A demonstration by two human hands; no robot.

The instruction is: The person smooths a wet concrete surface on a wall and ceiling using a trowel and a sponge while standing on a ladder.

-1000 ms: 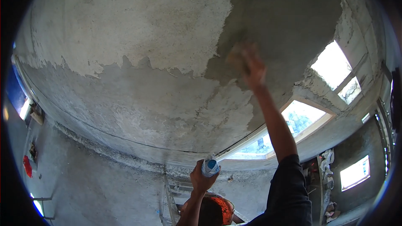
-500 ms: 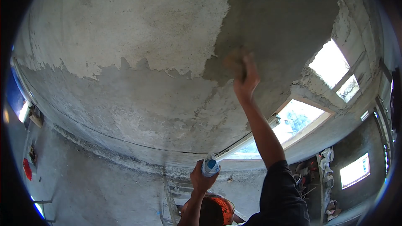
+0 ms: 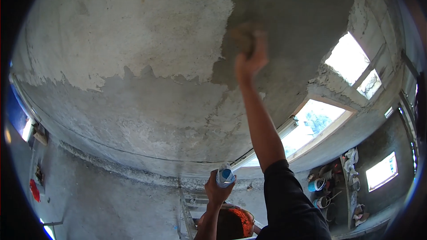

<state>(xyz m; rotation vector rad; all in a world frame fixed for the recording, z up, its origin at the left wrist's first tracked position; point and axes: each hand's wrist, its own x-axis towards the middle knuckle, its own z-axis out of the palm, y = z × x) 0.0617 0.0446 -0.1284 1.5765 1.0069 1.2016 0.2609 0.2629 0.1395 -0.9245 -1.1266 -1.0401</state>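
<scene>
My right hand [image 3: 251, 64] is raised to the wall, its fingers wrapped round a brownish sponge-like pad [image 3: 242, 35]; motion blurs both. The pad overlaps the dark, damp-looking plaster [image 3: 293, 22], close to its ragged edge with the paler coat [image 3: 155, 22]. Low in the view, my left hand [image 3: 218, 192] grips a clear plastic bottle [image 3: 225, 177] with blue on it. Below that hand is an orange-rimmed bucket [image 3: 242, 222], partly covered by my forearm.
Window openings [image 3: 318, 122] break the wall at the right. A ladder-like frame [image 3: 187, 211] stands below, beside the bucket. On the floor at the lower right are buckets [image 3: 316, 185] and a plank [image 3: 348, 191] with cloths. Something red [image 3: 34, 190] lies far left.
My right hand has moved up and slightly left along the wall with the pad. The left hand still grips the bottle. The view has shifted a little.
</scene>
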